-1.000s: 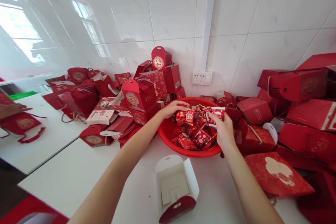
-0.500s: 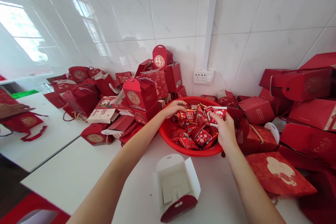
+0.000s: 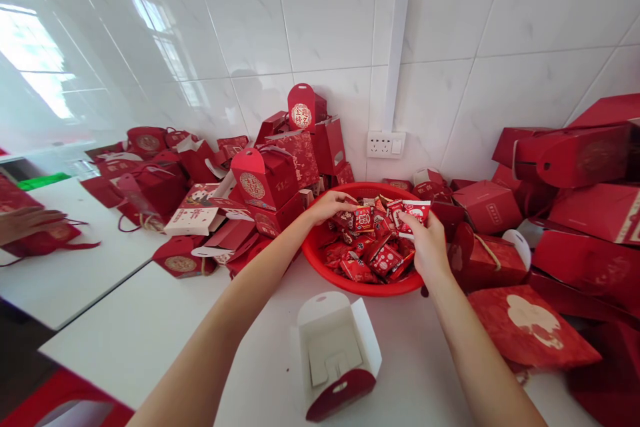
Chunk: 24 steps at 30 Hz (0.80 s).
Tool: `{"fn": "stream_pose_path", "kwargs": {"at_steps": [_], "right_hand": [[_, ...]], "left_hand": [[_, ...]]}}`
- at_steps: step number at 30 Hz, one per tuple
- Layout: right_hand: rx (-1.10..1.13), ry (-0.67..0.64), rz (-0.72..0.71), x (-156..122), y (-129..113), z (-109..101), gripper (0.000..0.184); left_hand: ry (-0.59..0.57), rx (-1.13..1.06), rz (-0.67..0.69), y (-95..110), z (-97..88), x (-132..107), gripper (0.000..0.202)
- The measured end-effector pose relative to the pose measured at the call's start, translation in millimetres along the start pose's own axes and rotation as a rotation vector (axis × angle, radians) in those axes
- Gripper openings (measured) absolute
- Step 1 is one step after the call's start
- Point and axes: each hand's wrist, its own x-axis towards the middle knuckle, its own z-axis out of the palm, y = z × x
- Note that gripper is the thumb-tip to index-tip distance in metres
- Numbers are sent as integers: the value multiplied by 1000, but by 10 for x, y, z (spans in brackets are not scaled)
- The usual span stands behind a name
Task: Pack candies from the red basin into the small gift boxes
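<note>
A round red plastic basket [image 3: 367, 291] holds many small red wrapped snack packets [image 3: 361, 271]. At its left side, my left hand [image 3: 330, 207] reaches in with curled fingers on a red packet [image 3: 345, 219]; its fingertips are partly hidden. Over the basket's right side, my right hand [image 3: 429, 240] is closed on red-and-white snack packets [image 3: 416, 209], thumb on top. Nearer to me, between my forearms, a gift box [image 3: 336, 353] stands with its top open. Its inside is white and bare, and its near flap is dark red.
Red gift boxes [image 3: 267, 180] are piled on the left against the tiled wall. More boxes [image 3: 575, 213] are heaped on the right. A wall socket [image 3: 386, 145] is behind the basket. At far left, another person's hand [image 3: 30, 223] touches a red box [image 3: 50, 240].
The packet at my left fingers has shifted slightly among the others. My right hand keeps its packets nearly still. The other person's hand and box at far left have moved.
</note>
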Motion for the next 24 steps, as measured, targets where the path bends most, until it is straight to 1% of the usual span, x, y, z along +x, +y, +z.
{"fn": "stream_pose_path", "kwargs": {"at_steps": [3, 8, 13, 18, 20, 22, 24], "right_hand": [[4, -5, 0, -1, -1, 3, 34], [4, -12, -8, -5, -14, 11, 34], [-9, -4, 15, -15, -40, 17, 32], [0, -27, -11, -10, -10, 6, 33], [-4, -32, -19, -1, 16, -4, 34], [-16, -25, -21, 7, 37, -12, 34], [-28, -19, -20, 12, 45, -15, 34]], "left_hand": [[-1, 22, 23, -42, -19, 27, 35], [0, 65, 13, -84, -41, 59, 38], [38, 95, 54, -94, -35, 66, 29], [81, 132, 99, -96, -14, 78, 23], [126, 203, 141, -99, -17, 88, 18], [198, 287, 190, -108, -31, 95, 14], [236, 386, 183, -124, -52, 95, 21]]}}
